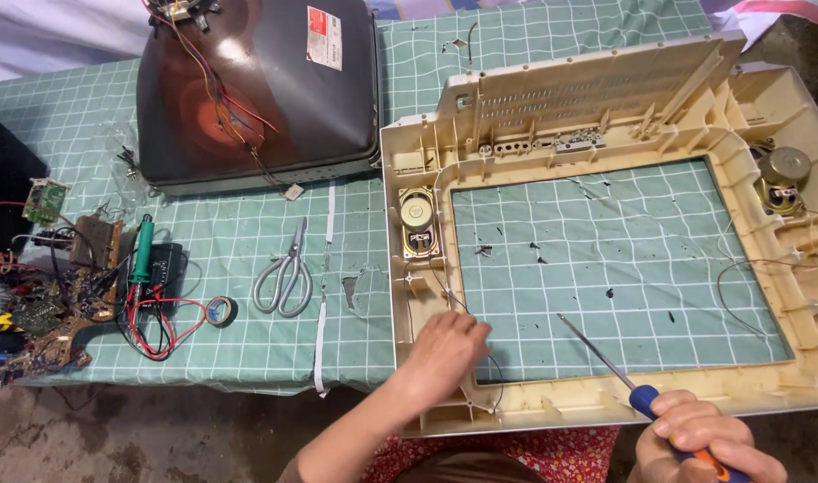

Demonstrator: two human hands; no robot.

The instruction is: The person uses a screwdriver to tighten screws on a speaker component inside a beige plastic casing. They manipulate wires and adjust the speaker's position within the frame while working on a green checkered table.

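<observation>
The left hand (445, 344) lies flat, fingers together and holding nothing, on the near-left corner of the beige television front frame (597, 116), just beside a thin black wire (497, 376). The right hand (704, 438) is clenched around a blue-handled screwdriver (606, 358), its shaft angled over the frame's open middle. Scissors (286, 273) lie well left.

An improvised repair bench: a cloth-covered table (248, 268) with a bare picture tube (257, 89), circuit boards (60, 295) and scissors (286, 273).

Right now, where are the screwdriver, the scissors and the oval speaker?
screwdriver (606, 358): head view, on the metal shaft above the blue handle.
scissors (284, 279): head view, on the grey handle loops.
oval speaker (416, 213): head view, on its centre cone in the beige frame.
</observation>
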